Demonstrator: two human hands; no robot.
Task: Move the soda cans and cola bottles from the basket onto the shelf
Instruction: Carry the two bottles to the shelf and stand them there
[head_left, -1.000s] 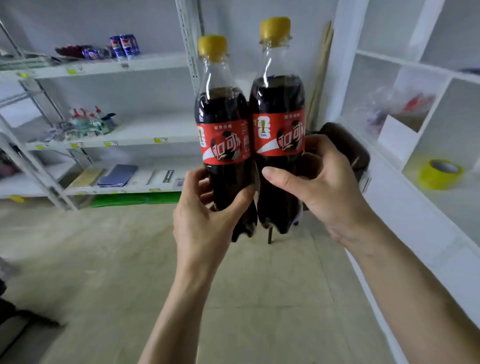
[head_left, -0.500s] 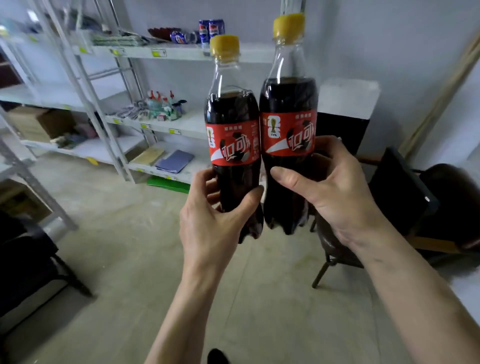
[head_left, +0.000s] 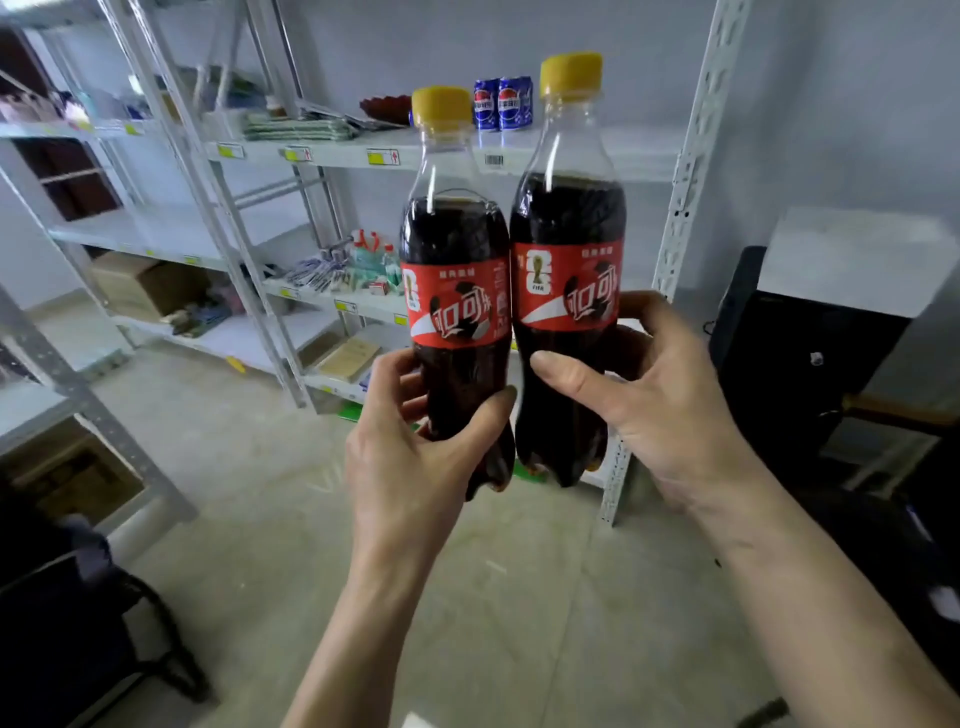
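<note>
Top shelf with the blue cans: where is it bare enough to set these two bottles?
The top shelf looks bare from the blue cans rightward to the white upright post. Left of the cans it is crowded: a red dish, then folded cloths. Each hand, left and right, holds one bottle.

I'm in a small shop stockroom: white metal shelving with yellow price tags, blue soda cans, folded cloths, cardboard box, bare concrete floor.
</note>
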